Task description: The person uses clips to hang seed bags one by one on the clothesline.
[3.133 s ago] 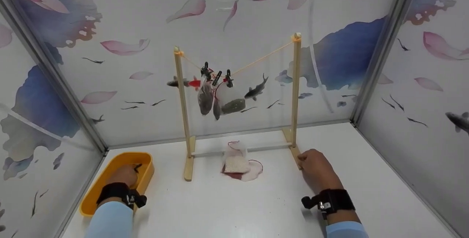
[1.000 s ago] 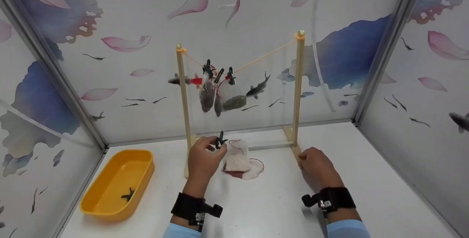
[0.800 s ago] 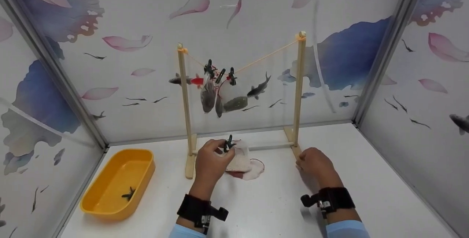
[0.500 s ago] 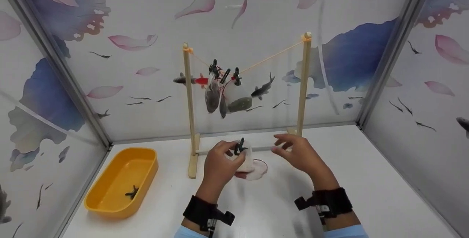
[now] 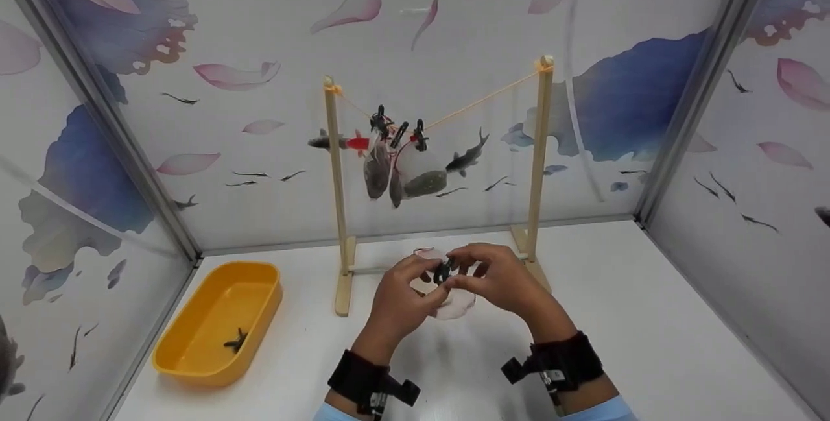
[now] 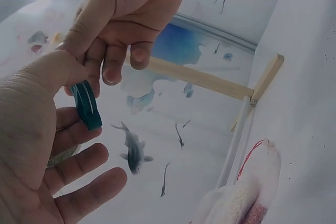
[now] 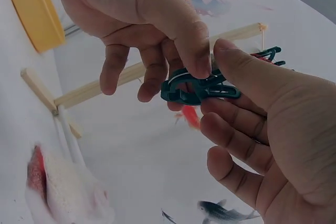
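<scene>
A dark green spring clip (image 5: 443,272) is held between both hands over the middle of the table. My left hand (image 5: 402,298) pinches one end of it with thumb and fingers. From the other side, my right hand (image 5: 502,278) has thumb and forefinger on it; the right wrist view shows that thumb at the handles of the clip (image 7: 181,94). Behind and below the hands, pale drawstring bags (image 5: 456,306) with red cord lie on the table, partly covered. Several filled bags (image 5: 425,182) hang from an orange string (image 5: 486,97), fastened by dark clips (image 5: 420,134).
The string sags between two posts of a wooden rack (image 5: 540,168), whose feet stand at the back of the table. On the left is a yellow tray (image 5: 170,369) with a dark clip (image 5: 237,341) inside. Printed panels (image 5: 259,32) enclose the back and sides.
My left hand took a clip out of the yellow tray and carried it right to the middle. My right hand let go of the rack's foot and came left onto the clip.
</scene>
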A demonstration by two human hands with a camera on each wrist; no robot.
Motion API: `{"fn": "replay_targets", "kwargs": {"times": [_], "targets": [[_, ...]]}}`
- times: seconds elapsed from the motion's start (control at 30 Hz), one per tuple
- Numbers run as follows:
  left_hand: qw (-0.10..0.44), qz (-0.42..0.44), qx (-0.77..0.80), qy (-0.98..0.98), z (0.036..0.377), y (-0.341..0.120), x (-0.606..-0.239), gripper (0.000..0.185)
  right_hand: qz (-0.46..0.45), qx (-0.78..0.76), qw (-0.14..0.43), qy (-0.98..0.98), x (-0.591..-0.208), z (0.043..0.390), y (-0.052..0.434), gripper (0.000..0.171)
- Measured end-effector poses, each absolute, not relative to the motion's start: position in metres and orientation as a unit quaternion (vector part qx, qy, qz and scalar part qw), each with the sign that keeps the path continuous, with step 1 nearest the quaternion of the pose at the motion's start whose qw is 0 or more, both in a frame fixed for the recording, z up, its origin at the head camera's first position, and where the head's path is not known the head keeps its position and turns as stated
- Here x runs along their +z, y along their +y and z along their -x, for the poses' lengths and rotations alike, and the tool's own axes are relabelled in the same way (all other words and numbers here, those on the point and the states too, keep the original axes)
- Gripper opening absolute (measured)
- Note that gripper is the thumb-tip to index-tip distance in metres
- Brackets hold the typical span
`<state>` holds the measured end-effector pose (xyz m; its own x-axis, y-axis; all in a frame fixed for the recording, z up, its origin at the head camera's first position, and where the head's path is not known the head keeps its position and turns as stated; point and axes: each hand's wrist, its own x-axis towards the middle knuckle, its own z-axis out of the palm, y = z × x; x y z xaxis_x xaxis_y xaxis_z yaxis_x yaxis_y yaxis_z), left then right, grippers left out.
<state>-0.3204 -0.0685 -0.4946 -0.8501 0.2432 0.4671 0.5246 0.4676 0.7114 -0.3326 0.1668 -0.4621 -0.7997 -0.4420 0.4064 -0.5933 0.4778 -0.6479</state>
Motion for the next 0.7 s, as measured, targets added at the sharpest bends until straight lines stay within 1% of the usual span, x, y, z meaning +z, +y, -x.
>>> {"fn": "replay_targets", "kwargs": {"times": [0.1, 0.2, 0.27, 0.33, 0.4, 0.47, 0.57, 0.63, 0.7], "targets": [[0.132, 0.205, -0.481, -0.842, 0.329, -0.07, -0.501, 0.04, -0.284, 0.411, 0.114, -0.859, -0.461, 0.332, 0.171, 0.035], [0.131, 0.142, -0.466, -0.864, 0.342, -0.073, -0.512, 0.04, -0.265, 0.409, 0.146, -0.861, -0.46, 0.333, 0.176, 0.029], [0.137, 0.093, -0.44, -0.882, 0.354, -0.074, -0.52, 0.034, -0.25, 0.412, 0.162, -0.861, -0.459, 0.335, 0.178, 0.023], [0.138, 0.052, -0.409, -0.901, 0.368, -0.075, -0.528, 0.031, -0.236, 0.416, 0.173, -0.861, -0.459, 0.336, 0.18, 0.017], [0.132, 0.024, -0.378, -0.916, 0.382, -0.074, -0.535, 0.034, -0.224, 0.42, 0.176, -0.862, -0.458, 0.337, 0.182, 0.012], [0.114, 0.008, -0.358, -0.927, 0.396, -0.073, -0.541, 0.04, -0.216, 0.423, 0.175, -0.863, -0.459, 0.338, 0.184, 0.008], [0.065, 0.001, -0.339, -0.939, 0.412, -0.071, -0.548, 0.051, -0.212, 0.426, 0.175, -0.862, -0.461, 0.338, 0.185, 0.006], [0.032, 0.004, -0.337, -0.941, 0.418, -0.07, -0.552, 0.053, -0.208, 0.43, 0.172, -0.862, -0.462, 0.338, 0.187, 0.006], [0.014, 0.008, -0.347, -0.938, 0.422, -0.068, -0.555, 0.051, -0.203, 0.432, 0.17, -0.862, -0.462, 0.338, 0.188, 0.006]]}}
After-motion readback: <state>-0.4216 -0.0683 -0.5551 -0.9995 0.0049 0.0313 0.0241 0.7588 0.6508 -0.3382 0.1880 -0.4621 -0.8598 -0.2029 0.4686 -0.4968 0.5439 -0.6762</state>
